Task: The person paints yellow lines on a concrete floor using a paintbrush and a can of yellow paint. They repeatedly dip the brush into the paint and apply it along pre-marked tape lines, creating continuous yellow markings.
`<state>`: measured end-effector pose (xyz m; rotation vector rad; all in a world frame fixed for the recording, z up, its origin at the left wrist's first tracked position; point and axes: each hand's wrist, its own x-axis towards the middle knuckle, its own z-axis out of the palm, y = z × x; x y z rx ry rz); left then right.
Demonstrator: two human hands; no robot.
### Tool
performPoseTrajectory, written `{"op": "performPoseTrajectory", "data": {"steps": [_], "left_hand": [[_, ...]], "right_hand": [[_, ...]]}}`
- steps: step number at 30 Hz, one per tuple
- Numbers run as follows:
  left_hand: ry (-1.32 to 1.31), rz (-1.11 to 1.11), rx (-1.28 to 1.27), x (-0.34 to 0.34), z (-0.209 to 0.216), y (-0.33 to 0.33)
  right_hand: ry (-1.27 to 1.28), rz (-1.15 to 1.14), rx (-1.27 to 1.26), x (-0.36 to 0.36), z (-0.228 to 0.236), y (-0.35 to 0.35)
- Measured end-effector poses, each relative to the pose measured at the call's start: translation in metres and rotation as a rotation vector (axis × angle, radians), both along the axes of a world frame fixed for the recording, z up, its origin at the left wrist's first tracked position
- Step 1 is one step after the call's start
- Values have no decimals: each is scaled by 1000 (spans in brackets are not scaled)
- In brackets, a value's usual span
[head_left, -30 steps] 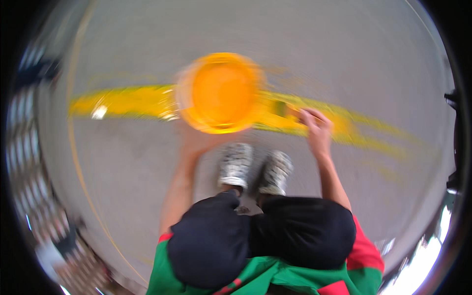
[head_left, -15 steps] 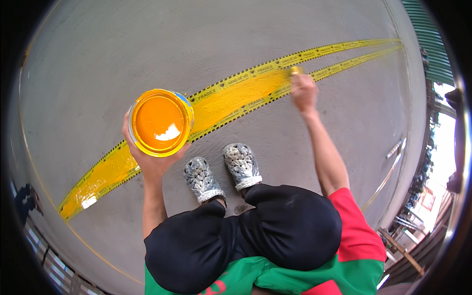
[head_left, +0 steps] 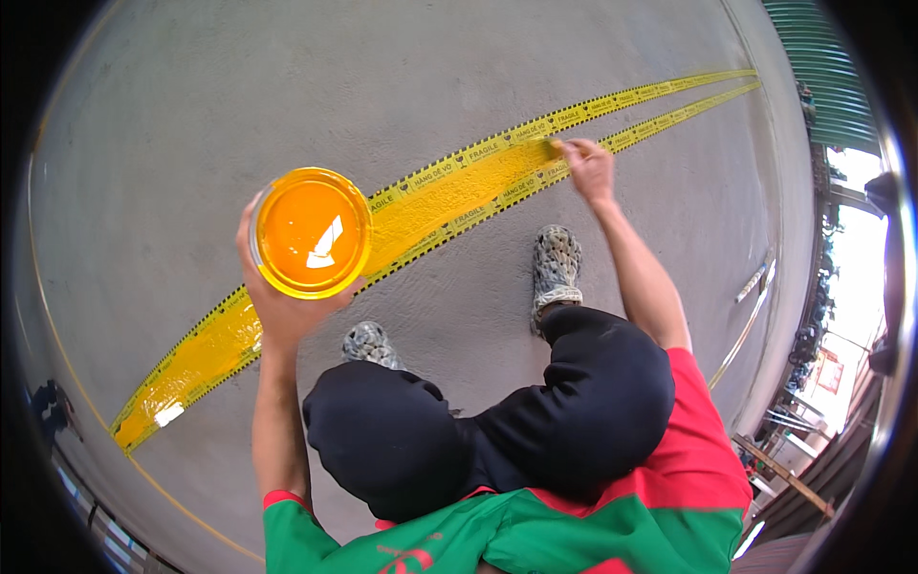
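Note:
My left hand [head_left: 287, 311] is wrapped round a paint can [head_left: 314, 232] filled with orange-yellow paint, held upright above the floor. A paintbrush [head_left: 553, 148] is pinched in my right hand [head_left: 588, 169]; its handle is mostly hidden by the fingers. The bristles rest at the right end of a wet yellow paint band [head_left: 449, 198]. That band lies between an upper strip [head_left: 483, 150] and a lower strip [head_left: 497, 204] of yellow printed tape with black-dashed edges. To the left of the can the paint carries on, glossy, to the band's narrow end.
My right clog [head_left: 557, 263] stands close below the lower tape, and my left clog [head_left: 371, 344] is farther back, partly behind my knee. Grey concrete floor [head_left: 287, 86] surrounds the band. A green corrugated panel [head_left: 818, 67] and a wooden plank [head_left: 784, 474] are at the right.
My right foot has stepped forward and to the right, and my knees have spread apart. The brush has moved slightly left along the band. The can remains in my left hand.

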<state>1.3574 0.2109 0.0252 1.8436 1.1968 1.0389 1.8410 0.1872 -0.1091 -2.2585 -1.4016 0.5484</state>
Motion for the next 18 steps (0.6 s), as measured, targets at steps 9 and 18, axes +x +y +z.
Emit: {"op": "performPoseTrajectory", "data": {"steps": [9,18], "left_hand": [[151,254,107,62,-7,18],[153,225,76,143,23,31]], "right_hand": [[-172,534,292,17,-36,-19],[925,9,333,43,131,41]]}}
